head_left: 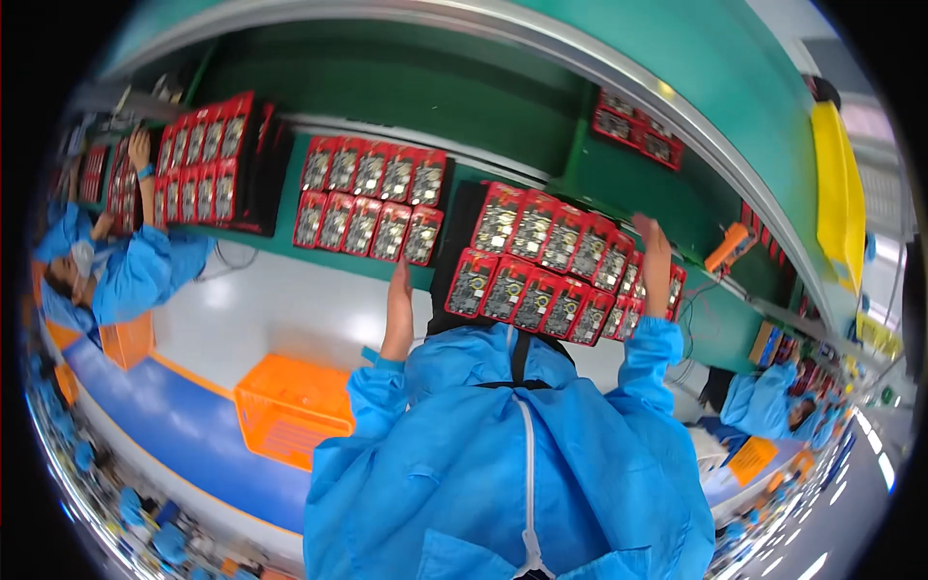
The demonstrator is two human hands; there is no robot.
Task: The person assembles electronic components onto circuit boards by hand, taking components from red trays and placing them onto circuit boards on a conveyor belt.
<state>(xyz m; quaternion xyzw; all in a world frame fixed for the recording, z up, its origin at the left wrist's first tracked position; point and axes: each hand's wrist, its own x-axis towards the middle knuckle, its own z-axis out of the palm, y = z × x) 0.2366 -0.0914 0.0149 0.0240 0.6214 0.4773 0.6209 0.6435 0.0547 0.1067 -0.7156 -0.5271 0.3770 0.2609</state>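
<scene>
Red trays holding rows of grey circuit boards lie on the green bench in front of me. My left hand (397, 311) is stretched out with straight fingers, its tips by the lower right corner of the left board tray (363, 229); whether they touch it I cannot tell. My right hand (656, 256), fingers extended and slightly blurred, is over the right part of the nearer board tray (541, 253). Contact there is unclear. Nothing shows in either hand. A black mat (464, 224) is partly visible between the two trays.
An orange crate (295, 404) stands on the floor to my left. Co-workers in blue sit at the left (145, 266) and right (764, 401), the left one beside another board tray (201, 164). An orange tool (727, 247) is at the right, below a shelf edge (667, 92).
</scene>
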